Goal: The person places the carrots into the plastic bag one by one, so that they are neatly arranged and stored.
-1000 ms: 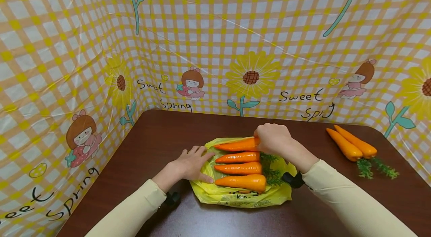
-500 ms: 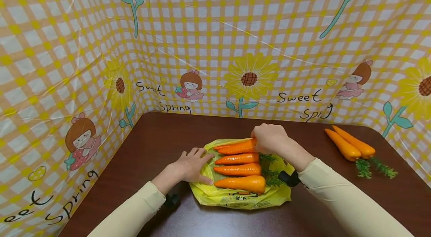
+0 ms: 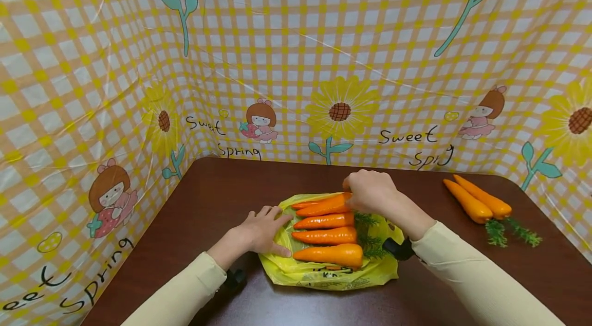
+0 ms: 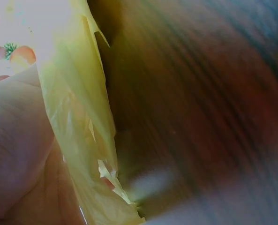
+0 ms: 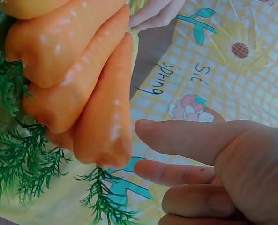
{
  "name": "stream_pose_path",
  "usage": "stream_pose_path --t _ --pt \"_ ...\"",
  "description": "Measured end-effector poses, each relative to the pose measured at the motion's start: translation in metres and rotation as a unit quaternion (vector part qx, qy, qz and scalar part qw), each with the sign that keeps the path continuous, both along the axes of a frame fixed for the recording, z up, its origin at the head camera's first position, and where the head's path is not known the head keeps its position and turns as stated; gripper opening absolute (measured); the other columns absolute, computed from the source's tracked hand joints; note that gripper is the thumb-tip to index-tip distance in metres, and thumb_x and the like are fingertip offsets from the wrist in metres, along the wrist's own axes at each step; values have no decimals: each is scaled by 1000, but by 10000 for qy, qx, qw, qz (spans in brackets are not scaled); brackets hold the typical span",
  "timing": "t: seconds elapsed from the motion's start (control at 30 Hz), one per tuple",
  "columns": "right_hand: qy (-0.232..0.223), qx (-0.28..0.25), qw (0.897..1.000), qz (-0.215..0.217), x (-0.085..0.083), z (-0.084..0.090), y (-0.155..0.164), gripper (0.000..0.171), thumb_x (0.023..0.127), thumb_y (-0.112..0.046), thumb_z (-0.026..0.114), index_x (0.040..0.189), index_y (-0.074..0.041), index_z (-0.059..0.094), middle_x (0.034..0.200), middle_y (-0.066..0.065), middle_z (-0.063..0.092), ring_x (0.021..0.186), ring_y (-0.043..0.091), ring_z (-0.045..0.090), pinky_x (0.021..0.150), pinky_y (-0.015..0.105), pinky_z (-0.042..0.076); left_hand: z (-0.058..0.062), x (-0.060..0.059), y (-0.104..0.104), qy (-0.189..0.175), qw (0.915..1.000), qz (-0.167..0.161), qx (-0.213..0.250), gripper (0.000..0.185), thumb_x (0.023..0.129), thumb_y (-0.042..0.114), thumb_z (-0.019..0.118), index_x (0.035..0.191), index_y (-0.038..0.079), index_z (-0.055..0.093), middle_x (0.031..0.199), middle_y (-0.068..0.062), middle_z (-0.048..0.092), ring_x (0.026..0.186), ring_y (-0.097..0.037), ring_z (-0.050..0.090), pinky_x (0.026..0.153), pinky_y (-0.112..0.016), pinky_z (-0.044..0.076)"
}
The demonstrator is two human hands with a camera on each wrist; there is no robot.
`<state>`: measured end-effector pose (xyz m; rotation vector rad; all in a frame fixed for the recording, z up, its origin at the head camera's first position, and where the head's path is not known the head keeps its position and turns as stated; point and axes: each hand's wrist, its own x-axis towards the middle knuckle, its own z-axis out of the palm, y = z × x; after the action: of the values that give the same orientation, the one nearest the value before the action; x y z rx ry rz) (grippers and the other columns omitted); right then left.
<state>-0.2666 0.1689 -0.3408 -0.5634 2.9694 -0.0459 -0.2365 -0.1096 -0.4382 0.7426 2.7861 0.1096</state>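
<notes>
Several orange carrots with green tops lie side by side on a crumpled yellow plastic bag (image 3: 324, 281), tips pointing left. My left hand (image 3: 256, 232) rests at the bag's left edge, fingers spread; in the left wrist view the yellow plastic (image 4: 78, 103) runs along the palm. My right hand (image 3: 372, 191) is at the thick end of the farthest visible carrot (image 3: 326, 205), which lies slanted, partly over another one. In the right wrist view thumb and index finger stand apart beside that carrot (image 5: 106, 117), with nothing between them; the other fingers are curled.
Two more carrots (image 3: 467, 201) with green tops lie together on the dark brown table (image 3: 231, 177) at the right. A checkered, flower-printed sheet (image 3: 287, 58) rises behind the table and along both sides.
The farthest carrot's thick end has swung toward the back, so it slants, and another carrot's tip shows behind it. My right hand has shifted slightly left; my left hand stays on the bag.
</notes>
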Motion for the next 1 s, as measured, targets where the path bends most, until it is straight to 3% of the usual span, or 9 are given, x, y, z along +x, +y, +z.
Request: stream_pose_path --t 0.23,0.43,0.57,0.7,1.0 --pt "268 -339 9990 -62 10 3 9 40 90 -31 75 125 -13 72 108 8 74 62 15 60 48 32 43 -5 3 -1 76 10000 -51 -23 90 84 68 68 157 26 36 158 -8 34 145 -31 33 107 -64 35" --pt "564 -691 9958 -217 10 5 27 43 93 -34 71 130 -14 68 97 7 74 50 15 50 43 30 34 -5 3 -1 56 10000 -12 -2 91 83 69 67 157 27 36 158 -8 34 145 -31 32 108 -63 35" --pt "700 -922 9925 -384 10 5 41 45 95 -35 69 133 -13 66 71 5 67 43 16 42 41 28 29 -5 3 -1 55 10000 -5 -74 91 83 70 67 157 27 36 158 -7 34 145 -30 33 107 -62 36" --pt "814 -1123 9887 -569 11 5 59 46 96 -35 68 135 -12 65 50 2 47 40 16 36 40 27 26 -3 1 0 55 9998 -31 -175 91 83 71 66 157 29 35 159 -6 33 146 -29 32 108 -59 36" --pt "895 -1409 9826 -813 9 9 96 50 97 -36 64 139 -10 61 53 1 48 45 17 38 42 29 27 -1 -2 1 92 9999 12 -105 91 83 70 67 157 28 35 159 -6 33 146 -30 32 108 -61 35"
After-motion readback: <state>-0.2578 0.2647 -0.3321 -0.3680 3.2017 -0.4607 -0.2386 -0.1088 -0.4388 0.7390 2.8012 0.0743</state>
